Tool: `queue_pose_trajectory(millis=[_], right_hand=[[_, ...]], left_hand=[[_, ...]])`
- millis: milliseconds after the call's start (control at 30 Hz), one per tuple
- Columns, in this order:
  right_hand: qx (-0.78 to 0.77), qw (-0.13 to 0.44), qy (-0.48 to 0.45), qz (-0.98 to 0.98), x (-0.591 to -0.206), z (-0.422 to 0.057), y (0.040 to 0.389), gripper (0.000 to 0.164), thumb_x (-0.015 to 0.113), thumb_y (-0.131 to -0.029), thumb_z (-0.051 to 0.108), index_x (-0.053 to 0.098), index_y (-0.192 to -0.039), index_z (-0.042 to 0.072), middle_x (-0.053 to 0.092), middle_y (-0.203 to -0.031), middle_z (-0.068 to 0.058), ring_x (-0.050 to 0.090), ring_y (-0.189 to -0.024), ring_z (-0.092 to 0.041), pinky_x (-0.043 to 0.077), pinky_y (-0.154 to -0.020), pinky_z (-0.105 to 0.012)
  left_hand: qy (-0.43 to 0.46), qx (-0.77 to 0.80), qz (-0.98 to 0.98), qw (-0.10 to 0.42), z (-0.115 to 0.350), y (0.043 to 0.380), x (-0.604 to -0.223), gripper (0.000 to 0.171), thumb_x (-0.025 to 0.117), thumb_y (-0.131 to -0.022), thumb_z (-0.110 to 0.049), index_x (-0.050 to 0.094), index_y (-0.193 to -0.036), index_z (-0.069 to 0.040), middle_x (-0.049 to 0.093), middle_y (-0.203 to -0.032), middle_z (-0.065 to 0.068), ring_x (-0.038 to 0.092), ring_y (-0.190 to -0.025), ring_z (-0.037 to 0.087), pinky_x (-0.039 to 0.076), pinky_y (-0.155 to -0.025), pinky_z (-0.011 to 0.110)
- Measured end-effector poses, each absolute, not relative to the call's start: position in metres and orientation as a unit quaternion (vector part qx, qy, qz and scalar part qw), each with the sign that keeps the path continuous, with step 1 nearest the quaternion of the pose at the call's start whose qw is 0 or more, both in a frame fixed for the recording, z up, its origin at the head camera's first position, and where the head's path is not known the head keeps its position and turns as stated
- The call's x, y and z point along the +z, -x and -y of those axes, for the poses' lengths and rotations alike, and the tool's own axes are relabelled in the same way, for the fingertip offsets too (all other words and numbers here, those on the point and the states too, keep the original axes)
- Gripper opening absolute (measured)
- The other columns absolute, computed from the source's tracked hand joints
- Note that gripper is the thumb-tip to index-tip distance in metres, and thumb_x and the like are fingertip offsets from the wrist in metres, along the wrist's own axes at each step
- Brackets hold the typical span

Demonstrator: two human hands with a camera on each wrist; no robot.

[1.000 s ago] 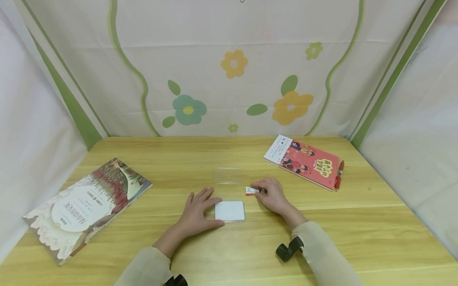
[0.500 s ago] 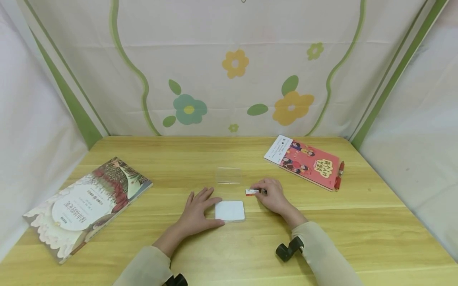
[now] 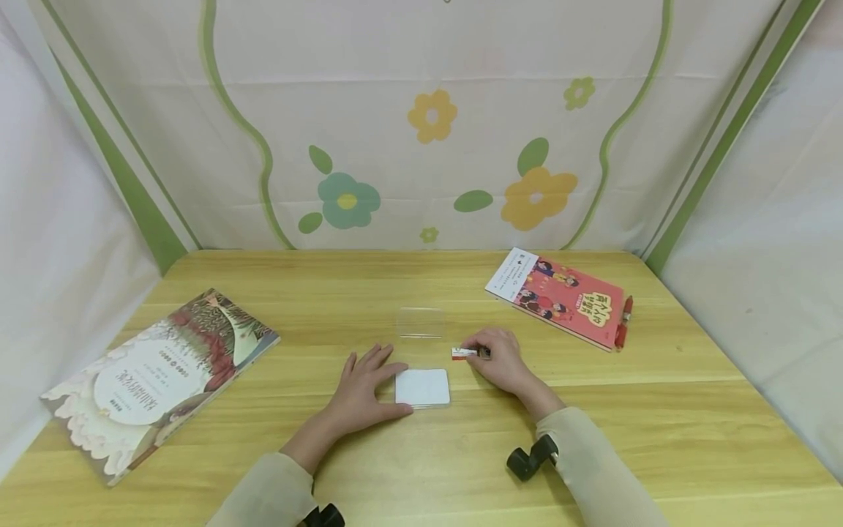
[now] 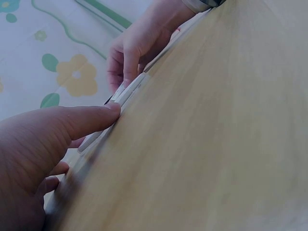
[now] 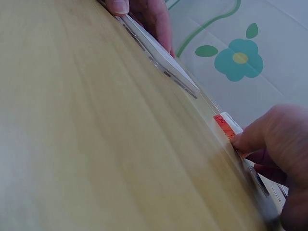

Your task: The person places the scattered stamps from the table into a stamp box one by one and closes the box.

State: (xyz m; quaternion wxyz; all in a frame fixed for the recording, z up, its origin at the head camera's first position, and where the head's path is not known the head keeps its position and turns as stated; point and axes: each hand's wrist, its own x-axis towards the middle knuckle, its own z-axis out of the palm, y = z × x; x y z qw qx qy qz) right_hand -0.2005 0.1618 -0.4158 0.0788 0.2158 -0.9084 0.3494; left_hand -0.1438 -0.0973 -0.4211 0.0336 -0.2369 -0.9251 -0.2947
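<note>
A shallow clear plastic case (image 3: pixel 422 406) with a white card-like sheet (image 3: pixel 421 386) on top lies mid-table. My left hand (image 3: pixel 361 391) grips its left side, thumb at the near edge and index finger at the far corner. To the right of the case, my right hand (image 3: pixel 498 360) pinches a small red-and-white printed piece (image 5: pixel 227 126) between thumb and fingers, low over the table. Part of that piece is hidden by the fingers. A small dark thing (image 3: pixel 485 353) shows beside the fingers, its kind unclear. Behind the case lies a clear plastic lid (image 3: pixel 421 323).
A large illustrated book (image 3: pixel 158 380) lies at the left of the wooden table (image 3: pixel 421 476). At the back right are a red book (image 3: pixel 560 296) and a red pen (image 3: pixel 624 322) along its edge. A flowered cloth (image 3: pixel 395 58) hangs behind.
The red-and-white piece in my right hand has tilted a little, so less of its white face shows. Both hands otherwise stay in place.
</note>
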Motion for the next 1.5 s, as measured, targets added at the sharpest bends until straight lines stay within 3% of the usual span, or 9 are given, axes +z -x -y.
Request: queue_pose_trajectory(millis=[267, 667, 1167, 1500], right_hand=[[0.344, 0.068, -0.220, 0.910, -0.4140, -0.1621, 0.1994, 0.022, 0.066, -0.073, 0.005, 0.066, -0.094, 0.010, 0.058, -0.087, 0.001, 0.044, -0.094, -0.023, 0.016, -0.090, -0.049], [0.347, 0.070, -0.216, 0.910, -0.4135, -0.1615, 0.1991, 0.015, 0.066, -0.073, 0.006, 0.068, -0.086, 0.013, 0.057, -0.085, 0.003, 0.045, -0.090, -0.021, 0.022, -0.083, -0.042], [0.359, 0.075, -0.213, 0.906, -0.4131, -0.1627, 0.1993, 0.022, 0.066, -0.073, 0.009, 0.066, -0.095, 0.009, 0.061, -0.090, -0.001, 0.048, -0.090, -0.021, 0.024, -0.083, -0.042], [0.376, 0.106, -0.234, 0.890, -0.4133, -0.1631, 0.2025, 0.024, 0.066, -0.072, 0.001, 0.067, -0.094, 0.008, 0.063, -0.082, -0.001, 0.052, -0.075, -0.015, 0.033, -0.071, -0.036]], left_hand=[[0.240, -0.294, 0.924, 0.037, 0.0976, 0.1445, -0.4212, 0.064, 0.063, -0.067, -0.055, 0.054, -0.117, -0.016, 0.032, -0.134, 0.011, 0.017, -0.126, 0.025, 0.001, -0.097, 0.050], [0.238, -0.293, 0.925, 0.033, 0.0977, 0.1440, -0.4210, 0.065, 0.062, -0.067, -0.056, 0.054, -0.118, -0.016, 0.031, -0.135, 0.010, 0.016, -0.126, 0.025, 0.001, -0.097, 0.050], [0.242, -0.296, 0.923, 0.034, 0.0973, 0.1448, -0.4204, 0.065, 0.062, -0.067, -0.056, 0.054, -0.117, -0.016, 0.031, -0.135, 0.011, 0.016, -0.126, 0.025, 0.001, -0.097, 0.050], [0.239, -0.296, 0.924, 0.031, 0.0976, 0.1444, -0.4199, 0.065, 0.062, -0.067, -0.056, 0.054, -0.118, -0.016, 0.031, -0.135, 0.011, 0.016, -0.126, 0.025, 0.001, -0.097, 0.050]])
